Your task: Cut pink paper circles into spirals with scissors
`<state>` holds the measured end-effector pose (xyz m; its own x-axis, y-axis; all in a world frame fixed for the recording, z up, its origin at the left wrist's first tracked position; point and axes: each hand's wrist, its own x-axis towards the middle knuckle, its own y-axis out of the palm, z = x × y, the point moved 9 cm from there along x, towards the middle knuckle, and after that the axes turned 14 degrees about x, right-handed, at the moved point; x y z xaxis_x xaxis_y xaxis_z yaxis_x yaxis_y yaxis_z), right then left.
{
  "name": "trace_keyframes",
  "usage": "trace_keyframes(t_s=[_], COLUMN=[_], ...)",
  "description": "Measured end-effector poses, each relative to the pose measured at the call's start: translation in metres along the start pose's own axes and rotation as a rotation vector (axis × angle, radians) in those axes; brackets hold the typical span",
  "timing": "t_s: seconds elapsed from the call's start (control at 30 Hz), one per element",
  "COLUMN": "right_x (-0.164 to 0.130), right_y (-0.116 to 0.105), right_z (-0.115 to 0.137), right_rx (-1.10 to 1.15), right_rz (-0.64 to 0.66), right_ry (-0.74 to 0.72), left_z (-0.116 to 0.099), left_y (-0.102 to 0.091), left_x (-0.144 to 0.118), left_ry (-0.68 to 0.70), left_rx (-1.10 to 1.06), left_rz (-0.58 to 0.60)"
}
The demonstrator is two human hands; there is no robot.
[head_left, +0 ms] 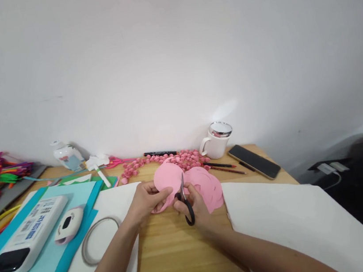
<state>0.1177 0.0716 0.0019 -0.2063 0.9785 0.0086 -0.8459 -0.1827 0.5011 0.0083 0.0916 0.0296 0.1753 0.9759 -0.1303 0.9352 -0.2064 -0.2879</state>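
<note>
My left hand [152,196] pinches a round piece of pink paper [168,176] between thumb and fingers, holding it just above the table. Black-handled scissors [189,211] are gripped in my right hand [195,205]. Their blades point away from me and lie against the right edge of the pink paper; whether they are cutting into it I cannot tell. Beside and partly behind my right hand lies a stack of pink paper circles [210,188]. Many small pink rolled paper coils [189,158] are heaped beyond the paper.
A white mug [217,142], pencils [226,168] and a phone [254,161] are at the back right. White sheets [289,220] flank my arms. Leftward are a tape ring [86,249], a white power bank [30,231], a glue bottle [67,155] and colourful pipe cleaners [2,170].
</note>
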Motion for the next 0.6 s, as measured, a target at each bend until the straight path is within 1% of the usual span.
trace_keyframes(t_s=[0.2,0.43,0.6], right_x=[0.0006,-0.0009,-0.0006], right_y=[-0.0019,0.0023,0.0025], right_z=[-0.0039,-0.0032,-0.0061], right_rx=[0.000,-0.007,0.015], right_rz=[0.003,0.042,0.045], right_ry=[0.002,0.003,0.007], left_z=[-0.0014,-0.0018,-0.0068], left_y=[-0.0027,-0.0058,-0.0043], left_x=[-0.0004,0.0001,-0.0006], left_ry=[-0.012,-0.010,0.013], left_rx=[-0.013,-0.020,-0.027], left_rz=[-0.024,-0.049,-0.030])
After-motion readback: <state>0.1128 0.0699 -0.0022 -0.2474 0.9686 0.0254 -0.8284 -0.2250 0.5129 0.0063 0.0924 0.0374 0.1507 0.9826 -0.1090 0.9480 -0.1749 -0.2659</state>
